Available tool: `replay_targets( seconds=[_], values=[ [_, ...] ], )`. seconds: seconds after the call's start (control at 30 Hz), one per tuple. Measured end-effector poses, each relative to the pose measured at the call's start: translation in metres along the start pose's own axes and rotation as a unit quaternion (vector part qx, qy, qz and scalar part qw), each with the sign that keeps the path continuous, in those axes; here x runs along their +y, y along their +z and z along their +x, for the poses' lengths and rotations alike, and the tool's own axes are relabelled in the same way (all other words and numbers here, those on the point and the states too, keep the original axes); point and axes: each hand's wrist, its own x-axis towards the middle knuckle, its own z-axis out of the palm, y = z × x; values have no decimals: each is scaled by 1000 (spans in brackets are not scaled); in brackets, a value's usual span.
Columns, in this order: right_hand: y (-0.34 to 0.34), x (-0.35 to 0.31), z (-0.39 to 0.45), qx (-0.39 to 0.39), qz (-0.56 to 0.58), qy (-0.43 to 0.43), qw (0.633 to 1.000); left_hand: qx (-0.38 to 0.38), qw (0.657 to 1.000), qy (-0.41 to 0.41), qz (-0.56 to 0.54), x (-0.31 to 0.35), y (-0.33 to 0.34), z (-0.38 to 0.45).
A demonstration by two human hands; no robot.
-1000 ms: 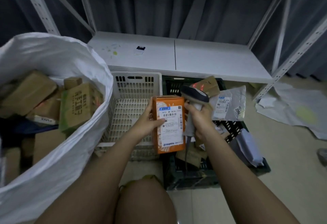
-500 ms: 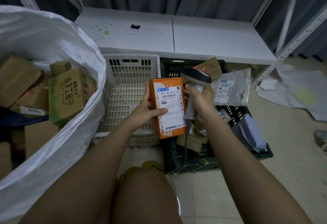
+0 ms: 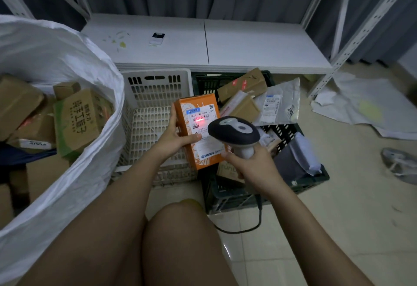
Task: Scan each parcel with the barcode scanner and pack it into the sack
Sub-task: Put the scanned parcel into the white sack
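Note:
My left hand (image 3: 174,135) grips an orange parcel (image 3: 194,107) with a white shipping label, held upright over the crates. A red scan line glows on the label's barcode. My right hand (image 3: 250,166) holds the grey and black barcode scanner (image 3: 233,131) by its handle, its head just right of the parcel and aimed at the label. The big white sack (image 3: 67,173) stands open at the left, with several cardboard boxes inside.
A white plastic crate (image 3: 155,82) sits behind the parcel. A dark crate (image 3: 311,179) on its right holds several parcels and mailer bags. Behind them runs a low white shelf (image 3: 248,44) with metal uprights. The scanner cable (image 3: 243,229) lies on the tiled floor. My knee is below.
My right hand has drawn the scanner back and tipped its head toward the label, and a red scan line now shows on the barcode. The parcel stays in my left hand.

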Motion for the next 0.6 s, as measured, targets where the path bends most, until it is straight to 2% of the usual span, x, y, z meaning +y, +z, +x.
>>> replay_targets(
  seconds=[0.23,0.43,0.5,0.6],
  values=[
    [-3,4,-4,39,-22,17,999,-1,1000,7,7,-2,1,2],
    [-3,3,-1,26,1,10,1000,7,1000,17,-5,-2,2,3],
    [0,-1,1,19,21,-15,999,33,999,34,-15,5,2,-1],
    [10,-22,0,44,60,-50,996,111,989,74,-61,23,-7,-18]
  ],
)
